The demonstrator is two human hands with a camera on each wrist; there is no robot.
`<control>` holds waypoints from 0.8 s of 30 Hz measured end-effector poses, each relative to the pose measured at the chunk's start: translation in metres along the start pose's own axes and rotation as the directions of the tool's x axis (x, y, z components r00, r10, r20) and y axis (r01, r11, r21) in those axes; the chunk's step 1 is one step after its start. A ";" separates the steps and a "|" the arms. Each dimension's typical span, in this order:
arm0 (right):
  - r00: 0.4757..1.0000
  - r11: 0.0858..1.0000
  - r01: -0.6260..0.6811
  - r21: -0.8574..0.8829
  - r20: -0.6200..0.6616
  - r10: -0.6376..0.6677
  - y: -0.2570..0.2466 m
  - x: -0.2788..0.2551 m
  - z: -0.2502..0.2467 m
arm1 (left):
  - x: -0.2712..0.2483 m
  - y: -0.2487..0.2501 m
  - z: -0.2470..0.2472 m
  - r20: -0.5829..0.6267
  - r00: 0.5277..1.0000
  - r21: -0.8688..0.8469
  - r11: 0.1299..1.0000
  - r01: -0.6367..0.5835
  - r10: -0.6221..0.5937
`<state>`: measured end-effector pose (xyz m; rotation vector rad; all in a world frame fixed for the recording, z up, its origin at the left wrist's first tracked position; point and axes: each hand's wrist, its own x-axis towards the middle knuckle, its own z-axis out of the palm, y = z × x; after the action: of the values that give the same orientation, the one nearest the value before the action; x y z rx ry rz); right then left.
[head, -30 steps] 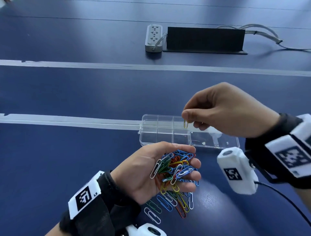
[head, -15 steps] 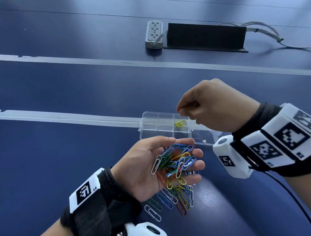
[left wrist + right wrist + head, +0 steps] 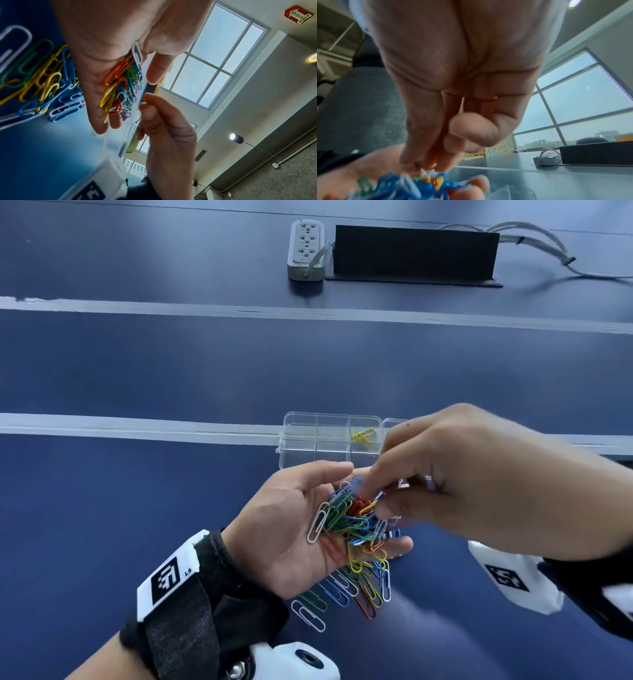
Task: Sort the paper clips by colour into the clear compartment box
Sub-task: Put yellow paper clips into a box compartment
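My left hand (image 3: pixel 291 518) lies palm up and cups a tangle of coloured paper clips (image 3: pixel 346 522), red, green, blue, yellow and white (image 3: pixel 120 83). Under it, more loose clips (image 3: pixel 342 594) lie on the blue table. My right hand (image 3: pixel 371 501) reaches down into the palm pile, thumb and forefinger pinched together on a clip at its top (image 3: pixel 428 165). Just behind the hands sits the clear compartment box (image 3: pixel 301 440). Its far right compartment holds yellow clips (image 3: pixel 363 435); the compartments that show otherwise look bare. My right hand hides the box's right end.
A grey power strip (image 3: pixel 306 251) and a black upright panel (image 3: pixel 414 254) stand at the back, with cables (image 3: pixel 534 244) trailing right. Two pale tape lines (image 3: pixel 137 309) cross the table; the box sits on the nearer line (image 3: pixel 137 428).
My right hand dropped a yellow clip into the box's far right compartment, then came down and towards me into the pile on my left palm. The left hand stayed put.
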<state>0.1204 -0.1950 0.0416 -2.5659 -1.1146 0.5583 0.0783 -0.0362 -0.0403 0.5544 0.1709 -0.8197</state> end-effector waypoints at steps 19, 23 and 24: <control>0.994 0.995 0.098 0.022 -0.057 -0.097 0.004 -0.002 0.013 | 0.002 0.000 0.001 -0.027 1.000 -0.032 0.999 -0.005 0.004; 0.991 0.993 0.105 0.047 -0.092 -0.100 0.002 -0.003 0.014 | 0.001 -0.001 0.003 -0.021 1.000 -0.051 0.998 -0.023 0.022; 0.991 0.993 0.110 0.047 -0.085 -0.105 0.001 -0.002 0.015 | 0.002 -0.001 0.003 -0.014 1.000 -0.059 0.998 -0.028 0.027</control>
<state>0.1133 -0.1960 0.0288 -2.4446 -1.1860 0.4452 0.0783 -0.0393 -0.0390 0.5055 0.1985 -0.7822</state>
